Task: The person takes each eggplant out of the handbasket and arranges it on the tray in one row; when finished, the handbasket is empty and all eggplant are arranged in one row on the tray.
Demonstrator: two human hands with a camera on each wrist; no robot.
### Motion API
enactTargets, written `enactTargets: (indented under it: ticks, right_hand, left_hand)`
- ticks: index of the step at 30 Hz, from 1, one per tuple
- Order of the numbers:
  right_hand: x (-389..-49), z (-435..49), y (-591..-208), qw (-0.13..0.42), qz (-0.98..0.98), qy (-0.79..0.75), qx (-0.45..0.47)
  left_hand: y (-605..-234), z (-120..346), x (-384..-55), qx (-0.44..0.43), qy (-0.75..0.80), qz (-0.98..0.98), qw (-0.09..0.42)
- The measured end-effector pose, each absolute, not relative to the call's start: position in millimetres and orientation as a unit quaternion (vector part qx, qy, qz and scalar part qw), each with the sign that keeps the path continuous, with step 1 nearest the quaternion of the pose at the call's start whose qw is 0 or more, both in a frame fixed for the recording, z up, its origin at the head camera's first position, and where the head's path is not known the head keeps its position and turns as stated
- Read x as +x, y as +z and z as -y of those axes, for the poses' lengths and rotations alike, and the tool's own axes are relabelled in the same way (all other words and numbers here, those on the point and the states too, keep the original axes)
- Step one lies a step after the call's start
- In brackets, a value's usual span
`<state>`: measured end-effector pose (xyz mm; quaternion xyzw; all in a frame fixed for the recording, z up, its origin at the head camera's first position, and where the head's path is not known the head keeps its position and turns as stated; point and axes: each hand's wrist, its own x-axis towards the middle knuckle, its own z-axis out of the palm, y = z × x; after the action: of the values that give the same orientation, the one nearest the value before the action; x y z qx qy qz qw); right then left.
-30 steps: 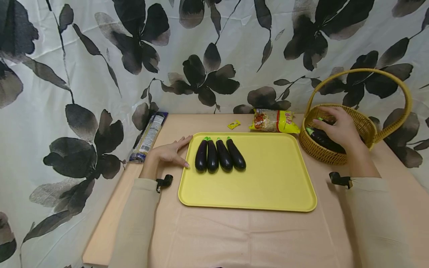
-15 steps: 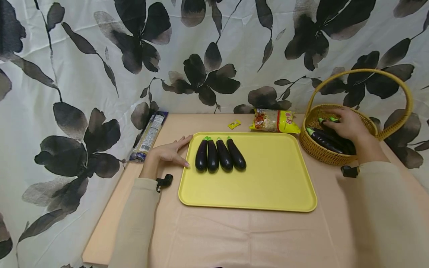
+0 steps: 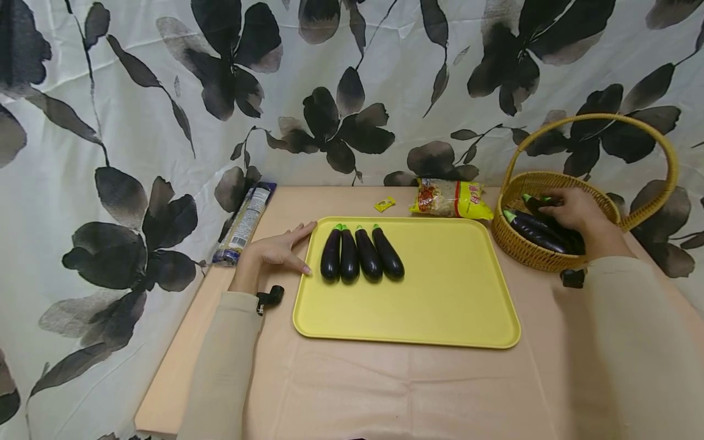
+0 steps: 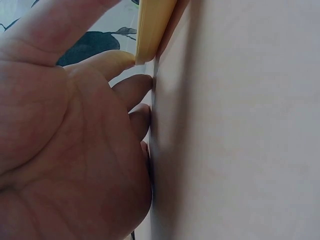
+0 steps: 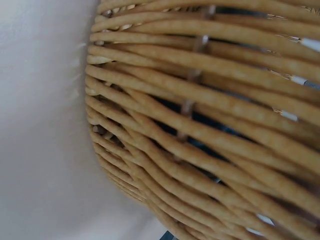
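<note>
Four is avoided here: several dark purple eggplants [image 3: 370, 255] lie side by side on a yellow tray [image 3: 440, 305], green stem ends away from me. My left hand [image 3: 277, 252] rests at the tray's left edge with fingers spread, its thumb on the rim; the left wrist view has its palm [image 4: 75, 135] beside the tray edge [image 4: 152, 30]. Inside a wicker basket [image 3: 511, 244] at the right, more eggplants [image 3: 536, 232] lie together. My right hand [image 3: 580, 214] reaches in and pinches one near its stem end; its fingertips are partly hidden. The right wrist view holds only the basket wall [image 5: 200, 110].
Behind the tray lie a yellow-ended food packet [image 3: 453, 198] and a small yellow wrapped sweet [image 3: 384, 204]. A long blue-ended package [image 3: 245, 225] lies at the left table edge. The basket's tall handle [image 3: 668, 159] arches above the right hand. A floral cloth [image 3: 412, 79] hangs behind.
My right hand has moved right and down inside the basket, uncovering more eggplant, and its fingers have closed near a stem end. My left hand and the tray have stayed put.
</note>
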<state>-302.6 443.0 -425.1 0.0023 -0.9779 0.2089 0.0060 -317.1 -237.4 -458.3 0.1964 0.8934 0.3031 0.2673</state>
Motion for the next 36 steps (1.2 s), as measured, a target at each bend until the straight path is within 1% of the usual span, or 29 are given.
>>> enactTargets:
  ticks: [4,13,17,27,32,36]
  right_hand:
    - [-301,-441,-425,-0.002,0.977,0.211,-0.005]
    - [-302,-444,-425,-0.059,0.979,0.197,-0.014]
    - [-302,-444,-426,-0.057,0.978,0.202,-0.018]
    - [-295,-442,-431,-0.013,0.968,0.247,-0.043]
    - [-288,-434,-428,0.027,0.954,0.292,-0.059]
    - [-281,-421,-423,0.076,0.942,0.322,-0.065]
  left_hand:
    - [-458,238,-317,0.190,0.308,-0.893,0.268]
    - [-457,238,-318,0.194,0.298,-0.896,0.268]
    - [-457,237,-318,0.195,0.293,-0.897,0.268]
    - [-459,236,-320,0.199,0.291,-0.897,0.266]
    - [-459,237,-320,0.195,0.294,-0.896,0.269]
    - [-457,237,-318,0.193,0.296,-0.896,0.269]
